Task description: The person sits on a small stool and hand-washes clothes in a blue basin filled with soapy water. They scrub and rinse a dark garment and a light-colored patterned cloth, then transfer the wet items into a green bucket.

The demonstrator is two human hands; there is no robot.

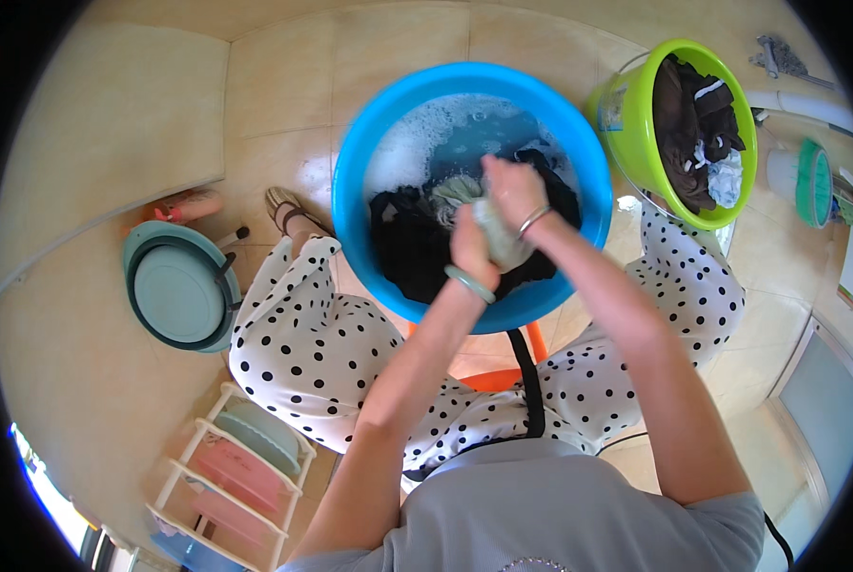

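Note:
Over a round blue basin (343, 195), my left hand (472, 250) and my right hand (518, 194) are both closed on a pale greenish-white cloth (499, 238). The cloth is bunched between them, and part of it spreads toward the water beyond my left hand. Whether it is a garment I cannot tell. Beneath lie dark, wet clothes (400, 246), partly sunk in sudsy water (479, 136). White foam gathers along the basin's far left side. The fingers of my right hand are slightly blurred.
A lime-green bucket (752, 153) holding dark clothes and a pale piece stands right of the basin. Folded grey-green basins (180, 294) lean at the left wall. A white rack (183, 469) with pink basins is lower left. An orange stool (493, 381) sits between my legs.

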